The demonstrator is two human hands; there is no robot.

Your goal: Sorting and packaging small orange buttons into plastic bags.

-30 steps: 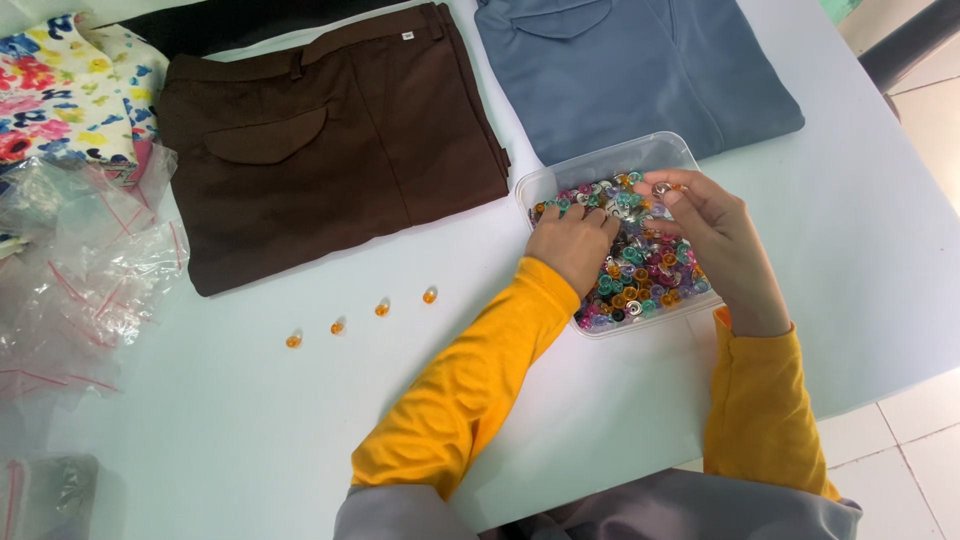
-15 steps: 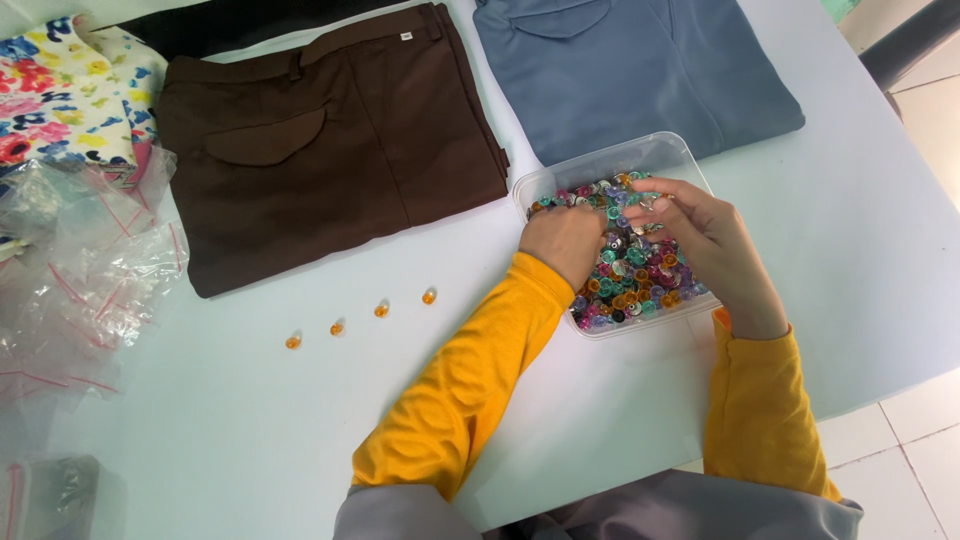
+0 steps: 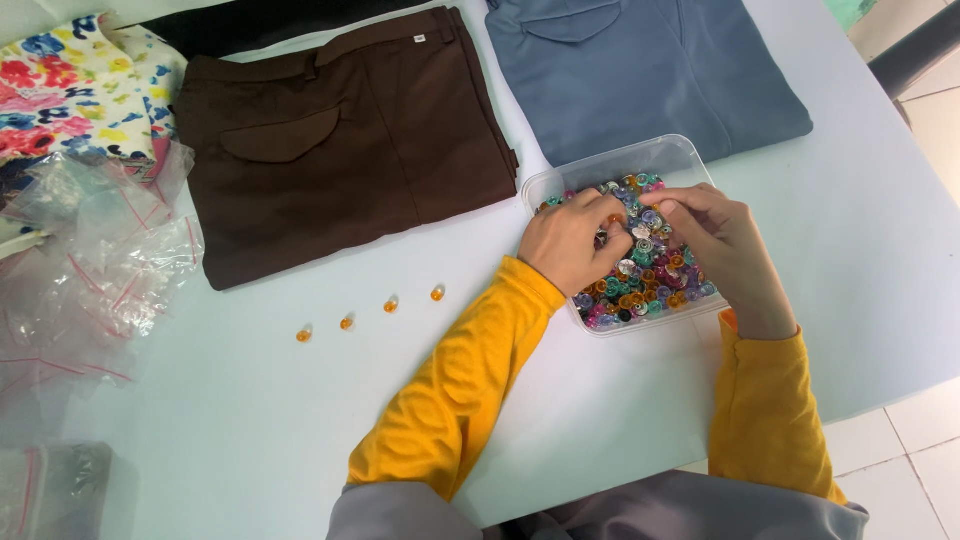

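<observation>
2 long mustard-yellow sleeves (image 3: 470, 370), grey garment (image 3: 640, 510) below.

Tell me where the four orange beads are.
The four orange beads lie in a row on the white table, below the brown trousers.

A clear rectangular plastic tub (image 3: 668, 157) is sitting flat on the table, heaped with small multicoloured buttons (image 3: 650, 275) (orange, teal, pink, silver) lying jumbled inside it.

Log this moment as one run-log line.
left hand: in bead box | right hand: in beads | four orange beads: on table
</observation>
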